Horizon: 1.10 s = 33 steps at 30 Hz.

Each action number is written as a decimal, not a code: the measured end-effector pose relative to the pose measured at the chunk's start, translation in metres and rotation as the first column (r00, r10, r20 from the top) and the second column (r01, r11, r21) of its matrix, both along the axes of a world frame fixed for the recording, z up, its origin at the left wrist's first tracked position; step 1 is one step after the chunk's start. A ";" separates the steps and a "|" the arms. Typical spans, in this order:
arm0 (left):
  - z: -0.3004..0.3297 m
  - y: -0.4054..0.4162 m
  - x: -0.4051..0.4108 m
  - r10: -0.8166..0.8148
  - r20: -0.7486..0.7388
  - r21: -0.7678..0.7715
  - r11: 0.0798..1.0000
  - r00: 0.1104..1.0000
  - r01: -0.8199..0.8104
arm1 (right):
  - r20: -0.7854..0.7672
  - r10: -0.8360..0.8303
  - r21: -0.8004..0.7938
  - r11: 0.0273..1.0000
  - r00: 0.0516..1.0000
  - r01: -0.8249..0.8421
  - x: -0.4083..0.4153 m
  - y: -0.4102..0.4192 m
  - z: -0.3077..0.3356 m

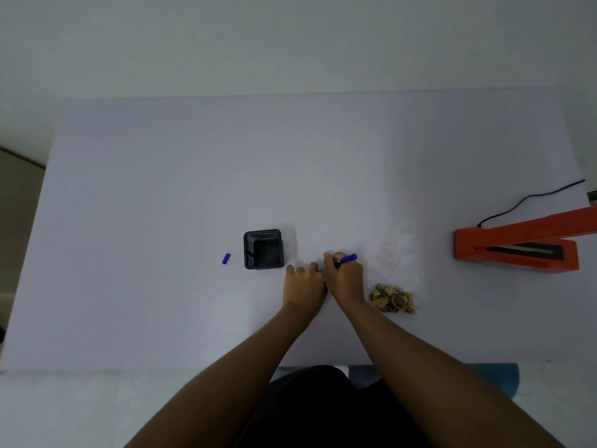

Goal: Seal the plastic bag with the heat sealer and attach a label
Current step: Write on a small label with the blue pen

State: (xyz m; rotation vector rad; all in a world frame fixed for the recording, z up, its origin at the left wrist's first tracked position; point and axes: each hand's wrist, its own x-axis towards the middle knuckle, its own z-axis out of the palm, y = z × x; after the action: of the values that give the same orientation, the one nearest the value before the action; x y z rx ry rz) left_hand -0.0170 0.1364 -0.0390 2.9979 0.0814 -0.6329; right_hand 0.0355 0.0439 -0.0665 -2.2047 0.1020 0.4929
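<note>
the right hand (pixel 345 279) is closed around a blue pen (pixel 348 259), tip down on the table (pixel 161 189), as if writing. the left hand (pixel 303 286) sits just beside it on the left, fingers flat and pressing down; it looks like it holds a small label still, but the label is too pale to see well. just right of the hands lies the bag (pixel 395 270), clear, thin and crinkly, with brown lumpy bits bunched at its near end (pixel 392 298). it looks light, soft and slippery, so i think it is best picked up by the flat empty far end, which is also the part to seal. left of the hands stands a black square mesh cup (pixel 263 249), and past it a small blue pen cap (pixel 226 258). far right is the sealer (pixel 517 250), orange, hard and boxy, its arm lifted, with a black cord (pixel 529 198).
</note>
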 end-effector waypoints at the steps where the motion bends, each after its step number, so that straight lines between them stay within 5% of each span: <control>1: 0.000 0.000 -0.001 -0.003 -0.005 -0.001 1.000 1.000 0.003 | 0.000 0.018 -0.002 1.000 1.000 -0.018 0.000 0.000 0.000; 33: -0.002 -0.001 0.001 -0.002 -0.026 -0.065 0.998 1.000 0.000 | -0.008 -0.017 0.067 0.998 1.000 0.017 -0.007 0.003 -0.011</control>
State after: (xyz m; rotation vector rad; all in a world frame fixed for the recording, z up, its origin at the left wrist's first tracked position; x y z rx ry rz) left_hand -0.0160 0.1353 -0.0407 2.9277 0.0591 -0.6622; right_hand 0.0283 0.0467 -0.0772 -2.1346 0.1062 0.4883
